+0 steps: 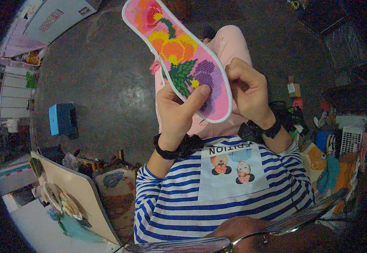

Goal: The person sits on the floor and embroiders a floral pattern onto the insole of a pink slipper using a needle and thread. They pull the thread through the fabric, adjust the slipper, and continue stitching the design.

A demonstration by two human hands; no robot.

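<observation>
We have one flower-patterned insole (178, 59), held up over the lap, toe end pointing away, heel nearest the body. Work looks well along: red, orange and yellow flowers plus green leaves read as filled with stitches, and white edging runs round the visible rim. Left, as far as we judge: part of the purple flower at the heel looks flatter and paler, maybe unstitched; the plain pink ground could be meant to stay bare. Left hand (177, 107): grip pinches the heel's left side, thumb on the face, fingers behind. Right hand (249, 86): fingers curled at the right edge; we can't tell if its grip pinches anything, no needle visible. Pink tassel-like bit (154, 66) by the left edge. Below, pink trousers (234, 44); then dark floor (103, 63), blue box (62, 119) well apart.
</observation>
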